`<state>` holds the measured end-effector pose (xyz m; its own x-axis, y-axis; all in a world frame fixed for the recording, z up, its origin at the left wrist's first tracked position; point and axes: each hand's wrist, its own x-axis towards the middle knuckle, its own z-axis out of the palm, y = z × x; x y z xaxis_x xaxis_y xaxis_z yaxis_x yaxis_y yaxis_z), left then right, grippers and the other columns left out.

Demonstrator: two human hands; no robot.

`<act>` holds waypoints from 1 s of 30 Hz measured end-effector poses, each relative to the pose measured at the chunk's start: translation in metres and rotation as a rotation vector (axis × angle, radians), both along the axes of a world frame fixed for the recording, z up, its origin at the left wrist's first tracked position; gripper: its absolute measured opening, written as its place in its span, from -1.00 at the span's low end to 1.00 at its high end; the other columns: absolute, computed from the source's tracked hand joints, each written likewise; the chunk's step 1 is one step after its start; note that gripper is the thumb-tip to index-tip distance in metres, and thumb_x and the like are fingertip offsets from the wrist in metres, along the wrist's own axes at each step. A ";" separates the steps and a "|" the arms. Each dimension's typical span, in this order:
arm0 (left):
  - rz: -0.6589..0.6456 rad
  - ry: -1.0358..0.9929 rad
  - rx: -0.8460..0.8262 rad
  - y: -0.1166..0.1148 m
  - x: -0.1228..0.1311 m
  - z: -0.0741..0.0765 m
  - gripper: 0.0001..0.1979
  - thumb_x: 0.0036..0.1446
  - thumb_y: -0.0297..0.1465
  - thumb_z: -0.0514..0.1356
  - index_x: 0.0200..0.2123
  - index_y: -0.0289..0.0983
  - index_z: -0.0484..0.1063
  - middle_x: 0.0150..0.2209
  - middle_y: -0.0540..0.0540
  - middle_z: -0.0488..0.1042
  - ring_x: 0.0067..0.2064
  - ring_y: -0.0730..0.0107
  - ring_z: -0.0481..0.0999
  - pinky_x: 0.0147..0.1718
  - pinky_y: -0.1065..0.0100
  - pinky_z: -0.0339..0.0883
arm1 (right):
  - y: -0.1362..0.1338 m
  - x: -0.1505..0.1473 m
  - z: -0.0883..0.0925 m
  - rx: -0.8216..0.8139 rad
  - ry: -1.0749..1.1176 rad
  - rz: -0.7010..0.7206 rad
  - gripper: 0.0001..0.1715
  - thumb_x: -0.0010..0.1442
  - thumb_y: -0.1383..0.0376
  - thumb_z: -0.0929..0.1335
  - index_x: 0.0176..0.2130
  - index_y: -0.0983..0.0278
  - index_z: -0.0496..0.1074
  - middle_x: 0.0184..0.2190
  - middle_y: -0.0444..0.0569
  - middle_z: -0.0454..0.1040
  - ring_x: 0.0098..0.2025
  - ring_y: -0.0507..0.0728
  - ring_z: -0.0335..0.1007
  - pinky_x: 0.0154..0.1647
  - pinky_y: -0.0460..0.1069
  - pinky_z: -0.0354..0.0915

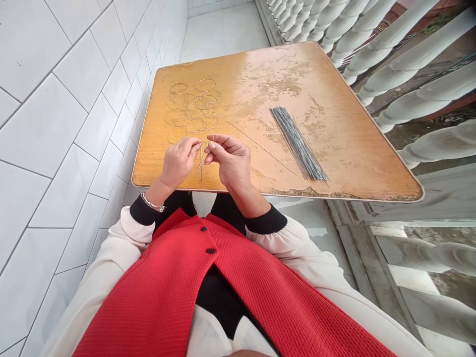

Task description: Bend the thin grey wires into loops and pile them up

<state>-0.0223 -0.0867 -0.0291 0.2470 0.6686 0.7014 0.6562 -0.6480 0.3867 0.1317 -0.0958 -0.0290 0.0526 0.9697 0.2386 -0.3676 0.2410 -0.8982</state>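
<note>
Wire (201, 166) | pinched between left hand (179, 161), right hand (231, 161) | fingers (193, 147) hide the grip

Vest (167, 292) was red, waffle-patterned; cuffs (266, 221) black; tabletop (297, 99) orange-brown, pale-blotched; wall tiles (74, 148) white, grey-lined; wire bundle (297, 144) grey.

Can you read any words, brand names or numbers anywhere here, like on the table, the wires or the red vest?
None can be read: the worn wooden tabletop, the bundle of wires, the wire rings and the red vest show no writing.
</note>
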 end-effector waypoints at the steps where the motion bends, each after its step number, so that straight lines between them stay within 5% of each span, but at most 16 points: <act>1: -0.001 -0.001 -0.009 0.000 -0.002 0.000 -0.70 0.45 -0.22 0.02 -0.12 -0.23 0.50 -0.22 -0.07 0.65 -0.23 0.49 0.62 -0.21 0.42 0.42 | 0.000 0.001 0.000 0.002 -0.009 -0.004 -0.54 -0.04 -0.04 0.60 -0.27 0.20 0.58 -0.49 -0.19 0.53 -0.60 -0.07 0.36 -0.51 -0.11 0.40; 8: -0.072 -0.151 -0.148 0.007 -0.022 0.017 -0.63 0.39 -0.10 0.10 0.10 -0.18 0.43 -0.30 0.00 0.60 -0.37 0.56 0.54 -0.33 0.46 0.38 | 0.001 0.009 0.002 0.007 -0.092 -0.023 -0.64 0.05 0.04 0.56 -0.29 0.25 0.59 -0.53 -0.19 0.48 -0.64 -0.11 0.24 -0.61 -0.14 0.26; 13: -0.060 -0.104 -0.201 0.010 -0.021 0.044 -0.72 0.23 -0.12 0.31 -0.20 -0.21 0.56 -0.26 -0.02 0.57 -0.43 0.61 0.45 -0.37 0.45 0.33 | 0.000 0.006 0.003 -0.034 -0.196 -0.046 -0.79 0.10 0.21 0.52 -0.31 0.30 0.57 -0.55 -0.19 0.46 -0.66 -0.12 0.23 -0.63 -0.15 0.23; 19: -0.191 -0.185 -0.459 0.002 -0.007 0.069 -0.75 0.27 -0.26 0.28 -0.42 -0.27 0.51 -0.51 0.05 0.46 -0.48 0.60 0.40 -0.48 0.48 0.25 | -0.001 0.003 0.002 -0.026 -0.361 -0.166 -0.91 0.14 0.31 0.47 -0.33 0.30 0.58 -0.60 -0.21 0.44 -0.67 -0.10 0.27 -0.62 -0.15 0.24; 24: -0.231 -0.334 -0.688 -0.001 -0.003 0.067 -0.80 0.24 -0.42 0.31 -0.45 -0.30 0.45 -0.56 0.09 0.45 -0.61 0.70 0.31 -0.57 0.53 0.20 | -0.001 0.002 -0.001 -0.011 -0.315 -0.139 -0.74 0.13 0.13 0.51 -0.33 0.28 0.55 -0.58 -0.20 0.47 -0.66 -0.09 0.31 -0.62 -0.15 0.25; 30: -0.192 -0.525 -0.723 -0.001 0.004 0.052 -0.78 0.29 -0.34 0.28 -0.40 -0.29 0.41 -0.57 0.11 0.46 -0.58 0.67 0.43 -0.55 0.58 0.30 | -0.005 -0.002 -0.002 -0.011 -0.132 -0.036 -0.50 0.06 -0.09 0.54 -0.32 0.27 0.52 -0.56 -0.19 0.49 -0.63 -0.05 0.38 -0.58 -0.12 0.35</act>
